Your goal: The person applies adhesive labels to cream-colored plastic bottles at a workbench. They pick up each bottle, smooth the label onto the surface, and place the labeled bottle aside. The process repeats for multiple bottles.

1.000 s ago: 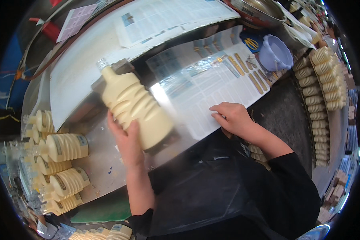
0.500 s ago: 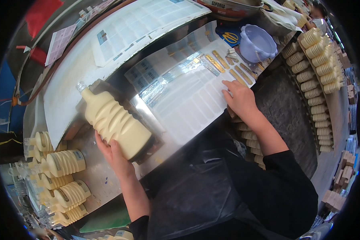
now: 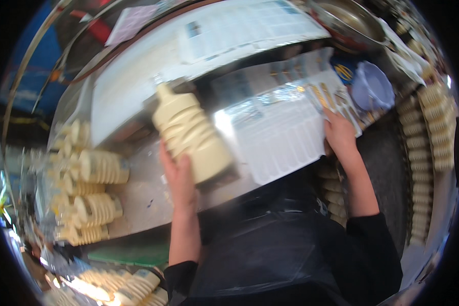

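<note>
My left hand [image 3: 178,171] is wrapped round the lower side of a cream ribbed bottle [image 3: 191,132] with a clear neck. The bottle leans up and left over the metal table. Motion blurs it slightly. At the right edge of a white, translucent label sheet [image 3: 278,137], my right hand [image 3: 340,133] has its fingertips closed on that edge, though blur softens the pinch. Gold strips [image 3: 327,97] lie on the sheets just beyond my right fingers.
Cream bottles [image 3: 103,167] lie stacked at the left. More bottles stand in rows [image 3: 421,163] at the right. A lilac bucket [image 3: 371,87] and yellow-handled scissors [image 3: 345,72] sit at the back right. A white sloped board [image 3: 137,76] borders the far side; a metal pan [image 3: 349,23] is behind.
The whole view has swung, so everything sits further right. My right fingers have drawn together at the sheet's edge. My left hand keeps its hold on the bottle.
</note>
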The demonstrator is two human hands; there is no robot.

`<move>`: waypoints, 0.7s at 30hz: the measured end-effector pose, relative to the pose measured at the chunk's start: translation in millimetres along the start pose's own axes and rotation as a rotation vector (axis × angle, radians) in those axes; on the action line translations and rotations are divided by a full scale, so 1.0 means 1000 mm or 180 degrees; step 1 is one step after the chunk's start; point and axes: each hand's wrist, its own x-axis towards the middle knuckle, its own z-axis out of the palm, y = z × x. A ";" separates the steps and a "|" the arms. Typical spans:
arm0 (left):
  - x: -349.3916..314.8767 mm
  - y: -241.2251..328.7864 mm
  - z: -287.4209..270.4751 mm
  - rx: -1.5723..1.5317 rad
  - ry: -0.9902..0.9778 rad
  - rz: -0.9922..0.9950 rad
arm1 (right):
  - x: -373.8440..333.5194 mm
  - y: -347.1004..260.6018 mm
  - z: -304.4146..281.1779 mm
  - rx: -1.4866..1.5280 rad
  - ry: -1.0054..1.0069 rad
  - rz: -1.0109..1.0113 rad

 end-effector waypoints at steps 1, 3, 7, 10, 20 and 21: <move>-0.001 0.001 -0.002 -0.0027 -0.0074 0.0002 | -0.003 -0.004 0.001 -0.0021 -0.0023 -0.0053; 0.000 -0.002 0.000 -0.0204 -0.0130 0.0044 | -0.008 -0.014 0.002 -0.0180 -0.0028 -0.0114; -0.004 0.008 0.001 -0.0262 -0.0147 -0.0046 | -0.012 -0.035 -0.002 -0.0404 -0.0161 -0.0282; -0.005 0.012 0.001 -0.0248 -0.0187 -0.0140 | -0.015 -0.039 0.001 -0.0338 -0.0172 -0.0318; -0.004 0.011 0.001 -0.0199 -0.0221 -0.0108 | -0.016 -0.035 -0.008 0.0132 -0.0054 -0.0159; -0.004 0.010 0.001 -0.0203 -0.0175 -0.0088 | -0.016 -0.034 -0.009 0.0098 -0.0033 -0.0159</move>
